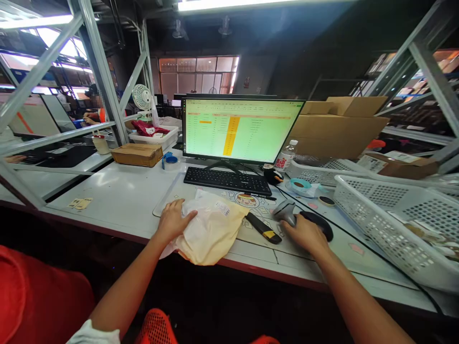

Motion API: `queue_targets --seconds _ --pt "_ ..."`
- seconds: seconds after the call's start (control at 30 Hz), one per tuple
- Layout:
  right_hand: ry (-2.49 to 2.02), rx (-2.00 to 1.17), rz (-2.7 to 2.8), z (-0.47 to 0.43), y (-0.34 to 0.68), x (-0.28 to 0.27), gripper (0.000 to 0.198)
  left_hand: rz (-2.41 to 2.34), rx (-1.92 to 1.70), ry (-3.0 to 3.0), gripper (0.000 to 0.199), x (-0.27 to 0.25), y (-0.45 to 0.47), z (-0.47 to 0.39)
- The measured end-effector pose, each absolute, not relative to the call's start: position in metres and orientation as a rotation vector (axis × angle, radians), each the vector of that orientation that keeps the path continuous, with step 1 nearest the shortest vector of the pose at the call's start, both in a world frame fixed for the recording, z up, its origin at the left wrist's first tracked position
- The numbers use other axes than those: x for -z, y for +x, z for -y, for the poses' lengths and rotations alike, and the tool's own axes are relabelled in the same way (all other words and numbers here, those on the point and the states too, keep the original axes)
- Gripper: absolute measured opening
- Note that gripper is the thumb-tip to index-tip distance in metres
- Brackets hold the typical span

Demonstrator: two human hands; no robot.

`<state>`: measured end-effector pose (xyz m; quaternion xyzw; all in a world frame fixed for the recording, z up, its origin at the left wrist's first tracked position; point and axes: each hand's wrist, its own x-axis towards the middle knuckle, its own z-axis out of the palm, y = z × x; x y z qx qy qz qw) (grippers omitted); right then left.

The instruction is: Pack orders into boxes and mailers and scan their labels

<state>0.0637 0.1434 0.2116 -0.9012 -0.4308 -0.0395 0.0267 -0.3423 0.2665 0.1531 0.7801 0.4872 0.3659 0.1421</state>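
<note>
On the left side of a white and pale-yellow plastic mailing bag [211,229] rests my left hand [174,220], thumb spread away from the fingers. The bag carries a small printed label and hangs slightly over the table's front edge. My right hand [304,233] has its fingers around the handle of a grey barcode scanner [286,210], low over the desk mat; its fingertips are partly hidden. Between the bag and the scanner lies a black and yellow box cutter [264,228]. Just beyond my right hand is a black mouse [318,223].
A monitor [240,129] showing a spreadsheet stands behind a black keyboard [227,180]. White plastic baskets [387,224] and a large cardboard box [333,134] fill the right. At left are a flat carton [137,155], blue tape [169,161] and metal framing; a co-worker sits farther back.
</note>
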Motion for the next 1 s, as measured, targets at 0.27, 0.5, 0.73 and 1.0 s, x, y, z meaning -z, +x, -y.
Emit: queue_targets --seconds 0.27,0.5,0.73,1.0 --pt "-2.506 0.236 1.572 -0.213 0.025 -0.254 0.057 -1.373 -1.045 2.182 0.053 -0.108 -0.348 -0.278" --pt "-2.484 -0.079 1.694 -0.303 0.003 -0.233 0.044 -1.222 -1.056 2.082 0.021 -0.117 -0.356 -0.276" --pt "-2.303 -0.23 1.782 -0.29 -0.011 -0.256 0.044 -1.084 -1.165 1.99 0.018 -0.126 -0.353 -0.271" --pt "-1.588 -1.081 2.217 -0.204 -0.087 -0.264 0.07 -0.746 -1.647 2.258 0.011 -0.155 -0.388 -0.196"
